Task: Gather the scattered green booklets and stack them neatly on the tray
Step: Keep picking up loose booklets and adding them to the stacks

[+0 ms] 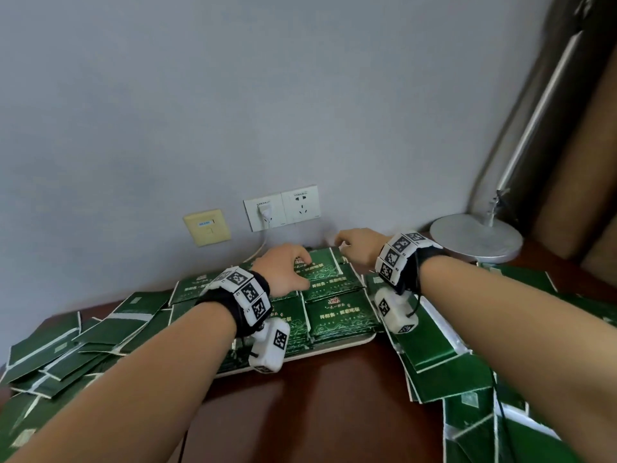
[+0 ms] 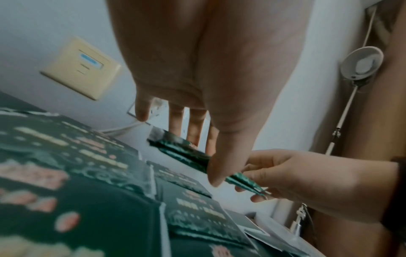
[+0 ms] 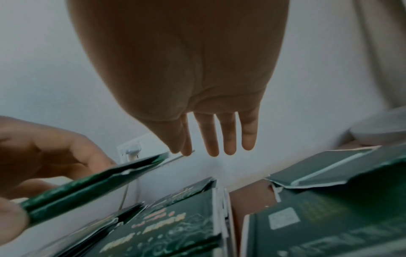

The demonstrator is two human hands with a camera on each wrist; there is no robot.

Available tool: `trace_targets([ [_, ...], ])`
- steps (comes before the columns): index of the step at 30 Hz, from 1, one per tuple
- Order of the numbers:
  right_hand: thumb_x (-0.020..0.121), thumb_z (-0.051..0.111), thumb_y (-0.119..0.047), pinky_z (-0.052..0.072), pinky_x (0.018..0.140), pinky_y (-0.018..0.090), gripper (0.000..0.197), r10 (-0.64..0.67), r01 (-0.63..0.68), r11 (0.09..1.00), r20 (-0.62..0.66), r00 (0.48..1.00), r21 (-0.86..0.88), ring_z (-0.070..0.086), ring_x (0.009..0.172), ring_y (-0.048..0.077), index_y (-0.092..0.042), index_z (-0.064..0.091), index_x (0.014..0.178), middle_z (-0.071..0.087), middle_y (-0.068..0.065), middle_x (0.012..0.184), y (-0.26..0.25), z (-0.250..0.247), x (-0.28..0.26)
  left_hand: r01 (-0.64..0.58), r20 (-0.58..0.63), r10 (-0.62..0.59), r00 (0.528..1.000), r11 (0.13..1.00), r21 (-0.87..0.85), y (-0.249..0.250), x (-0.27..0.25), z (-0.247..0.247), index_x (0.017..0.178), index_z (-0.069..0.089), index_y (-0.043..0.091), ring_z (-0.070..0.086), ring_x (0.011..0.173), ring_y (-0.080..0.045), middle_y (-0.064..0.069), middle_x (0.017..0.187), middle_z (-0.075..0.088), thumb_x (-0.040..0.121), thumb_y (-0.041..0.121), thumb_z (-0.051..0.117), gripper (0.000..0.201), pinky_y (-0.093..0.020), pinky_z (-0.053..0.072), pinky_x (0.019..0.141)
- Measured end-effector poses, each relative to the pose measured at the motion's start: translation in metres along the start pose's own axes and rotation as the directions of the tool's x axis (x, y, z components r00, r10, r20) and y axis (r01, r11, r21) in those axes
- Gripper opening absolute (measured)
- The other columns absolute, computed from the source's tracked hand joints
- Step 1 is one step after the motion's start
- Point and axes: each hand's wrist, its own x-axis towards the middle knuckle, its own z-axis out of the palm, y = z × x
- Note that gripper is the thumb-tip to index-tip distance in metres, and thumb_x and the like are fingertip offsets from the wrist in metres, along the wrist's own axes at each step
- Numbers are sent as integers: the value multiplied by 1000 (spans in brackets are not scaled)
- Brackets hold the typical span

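A green booklet is held by both hands just above the far stack on the white tray. My left hand grips its left end, thumb in front and fingers behind, as the left wrist view shows. My right hand pinches the booklet's far right corner between thumb and forefinger. The booklet is tilted and seen edge-on in the wrist views. Stacks of booklets fill the tray below. Loose booklets lie in heaps to the left and to the right.
The tray sits on a dark brown table against a grey wall. Wall sockets with a white plug and cable, and a yellow plate, are just behind the tray. A round silver lamp base stands at the back right.
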Motion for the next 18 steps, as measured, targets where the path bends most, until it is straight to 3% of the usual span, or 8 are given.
trace_targets([
  [2,96,44,-13,40,91,27,34,27,-27,1000,0,1000,-7,55,116,26,-15,55,128,58,8,130,11,-3,-12,-19,14,19,1000,1000,11,13,4,7,120,58,25,53,115,-19,2,133,49,77,24,76,46,-32,42,99],
  [7,93,49,-14,45,91,29,36,65,-64,998,25,998,-30,57,112,26,-13,54,128,60,7,126,34,-7,-34,-26,58,23,998,998,63,34,17,27,121,55,29,55,110,-20,1,133,49,78,30,75,47,-39,45,99],
  [11,94,52,-17,41,94,28,39,79,-78,997,28,997,-23,53,118,24,-13,52,133,55,8,134,47,-8,-45,2,57,-8,998,995,104,38,23,40,125,53,27,56,113,-19,2,134,51,80,29,75,51,-38,44,101],
  [15,95,52,-17,37,91,24,40,79,-79,997,19,997,-20,51,121,24,-12,51,134,53,9,135,54,-13,-57,23,99,-36,994,991,129,43,23,44,132,50,25,51,123,-21,0,139,50,79,36,77,61,-38,41,105],
  [18,95,51,-15,37,95,25,39,94,-94,995,9,996,-22,50,124,24,-13,51,134,52,8,138,56,-20,-73,-10,84,0,996,994,110,54,17,43,131,52,25,47,128,-21,0,141,48,80,37,76,57,-39,38,108],
])
